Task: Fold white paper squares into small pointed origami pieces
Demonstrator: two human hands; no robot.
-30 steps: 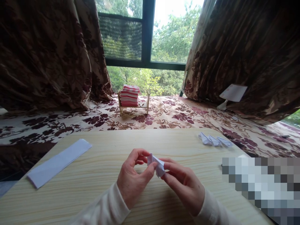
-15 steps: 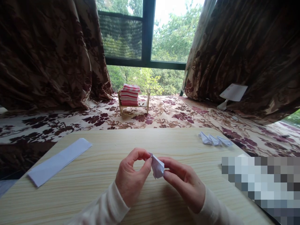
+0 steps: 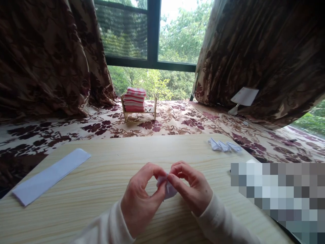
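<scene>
A small piece of folded white paper is held above the middle of the wooden table. My left hand pinches its left side between thumb and index finger. Thumb and fingers of my right hand close on its upper edge, the fingertips meeting those of the left. Part of the paper is hidden behind the fingers. Several folded paper pieces lie in a row at the table's far right. A stack of flat white paper strips rests on the left side.
A small wooden stand bears a pile of pink striped cloths on the flowered cloth beyond the table. Farther right is a white lamp. A pixelated area covers something at the table's right edge.
My right hand has moved from the paper's right side up to its top, close against my left fingertips. The paper has turned. The whole view has shifted slightly.
</scene>
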